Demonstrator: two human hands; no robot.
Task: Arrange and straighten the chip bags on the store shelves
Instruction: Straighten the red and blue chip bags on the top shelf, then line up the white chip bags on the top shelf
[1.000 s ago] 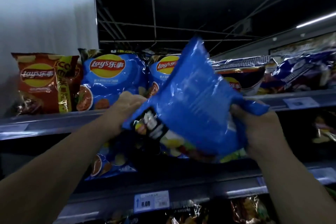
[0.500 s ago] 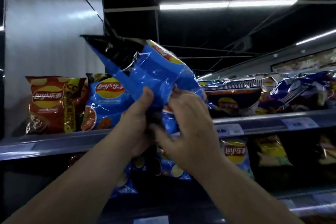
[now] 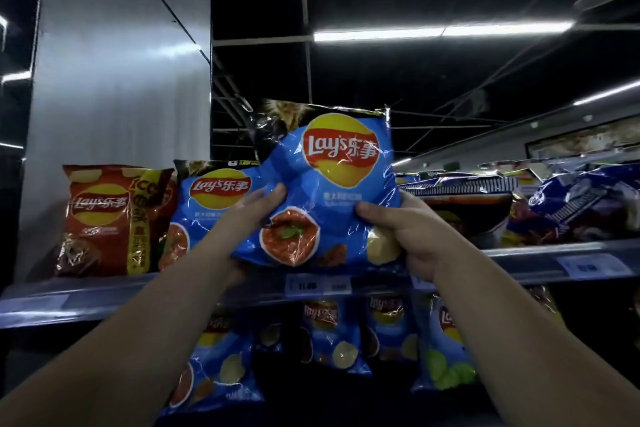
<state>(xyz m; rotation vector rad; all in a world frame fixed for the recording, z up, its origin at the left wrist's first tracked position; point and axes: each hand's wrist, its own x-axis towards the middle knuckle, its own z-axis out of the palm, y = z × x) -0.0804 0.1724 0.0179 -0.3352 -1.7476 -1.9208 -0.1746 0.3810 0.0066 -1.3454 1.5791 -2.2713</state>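
Here, left hand (image 3: 256,215): fingers are curled on the 9 o'clock edge of the held blue bag (image 3: 332,191).
right hand (image 3: 405,236): the bag's 4 o'clock corner is pinched.
held blue bag: raised upright, logo outward, before the top shelf (image 3: 104,298).
step: shelving is judged in hand.
next: it should be stood squarely at 3 o'clock of the shelved blue bag (image 3: 211,204).

The blue crinkled plastic-film chip bag (image 3: 332,191) shines glossy. Left of it, a red film chip bag (image 3: 104,218) glints; below it runs a smooth grey metal shelf edge (image 3: 86,302).
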